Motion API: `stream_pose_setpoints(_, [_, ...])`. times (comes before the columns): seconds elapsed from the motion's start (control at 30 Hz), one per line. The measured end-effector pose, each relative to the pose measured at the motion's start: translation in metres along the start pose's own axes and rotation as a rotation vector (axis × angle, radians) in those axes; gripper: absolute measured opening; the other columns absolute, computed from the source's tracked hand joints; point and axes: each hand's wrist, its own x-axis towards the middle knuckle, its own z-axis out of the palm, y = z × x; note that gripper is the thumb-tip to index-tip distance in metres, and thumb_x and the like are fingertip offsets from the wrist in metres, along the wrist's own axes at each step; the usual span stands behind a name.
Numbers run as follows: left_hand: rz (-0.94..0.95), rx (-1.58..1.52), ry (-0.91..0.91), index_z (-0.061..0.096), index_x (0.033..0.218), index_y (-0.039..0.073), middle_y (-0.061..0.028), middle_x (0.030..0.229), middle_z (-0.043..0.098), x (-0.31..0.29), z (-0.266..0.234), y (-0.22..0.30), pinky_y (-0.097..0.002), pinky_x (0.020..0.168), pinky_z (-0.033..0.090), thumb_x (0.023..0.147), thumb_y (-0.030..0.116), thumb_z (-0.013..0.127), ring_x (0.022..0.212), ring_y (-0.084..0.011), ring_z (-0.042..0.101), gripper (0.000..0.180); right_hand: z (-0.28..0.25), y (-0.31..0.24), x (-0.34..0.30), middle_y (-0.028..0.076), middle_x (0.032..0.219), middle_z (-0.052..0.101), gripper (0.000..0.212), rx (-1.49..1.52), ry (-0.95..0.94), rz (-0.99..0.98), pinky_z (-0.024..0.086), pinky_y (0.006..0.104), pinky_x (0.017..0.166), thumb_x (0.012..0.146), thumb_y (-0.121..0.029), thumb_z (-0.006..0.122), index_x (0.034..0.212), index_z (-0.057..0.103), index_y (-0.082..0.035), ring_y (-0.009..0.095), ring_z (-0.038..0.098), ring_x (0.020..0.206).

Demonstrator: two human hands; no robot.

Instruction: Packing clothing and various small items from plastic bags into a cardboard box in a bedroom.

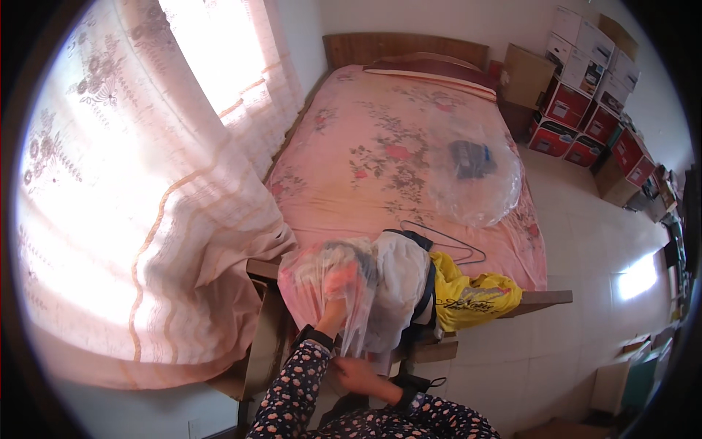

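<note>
A clear plastic bag with pinkish-red and dark contents sits on the wooden footboard of the bed. My left hand reaches up into the bag, its fingers blurred by the plastic and the contents. Lower down, my right hand is closed at the bag's hanging lower edge and grips the plastic. Right beside the bag, a whitish cloth-like bundle hangs over the footboard. A yellow printed garment drapes there too, with a dark clothes hanger lying on the bed behind it.
The bed has a pink flowered sheet. On its right side lies a large clear plastic bag with a dark item inside. A sheer curtain hangs at the left. Stacked boxes fill the far right corner. The footboard's end juts out right.
</note>
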Motion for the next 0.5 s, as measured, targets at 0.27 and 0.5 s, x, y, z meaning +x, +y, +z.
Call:
stream_pose_setpoints(0.27, [-0.226,-0.095,0.043,0.054,0.118,0.007,-0.0085,0.085,0.058,0.028,0.003,-0.004,-0.0336,0.066,0.046,0.090,0.017,0.049,0.077,-0.0186,0.057,0.030,0.002,0.000,0.000,0.022,0.081,0.061,0.019,0.014,-0.019,0.010,0.047,0.0483,0.067,0.083,-0.018,0.053,0.096,0.056,-0.004,0.041,0.059,0.077])
stream_pose_setpoints(0.5, [-0.240,-0.039,0.052,0.053,0.119,0.006,-0.0100,0.088,0.059,0.025,0.005,0.012,-0.0340,0.068,0.047,0.089,0.019,0.050,0.079,-0.0197,0.058,0.032,-0.001,-0.002,-0.003,0.021,0.079,0.061,0.017,0.047,-0.008,0.015,0.047,0.0479,0.067,0.085,-0.019,0.053,0.094,0.056,-0.005,0.040,0.060,0.076])
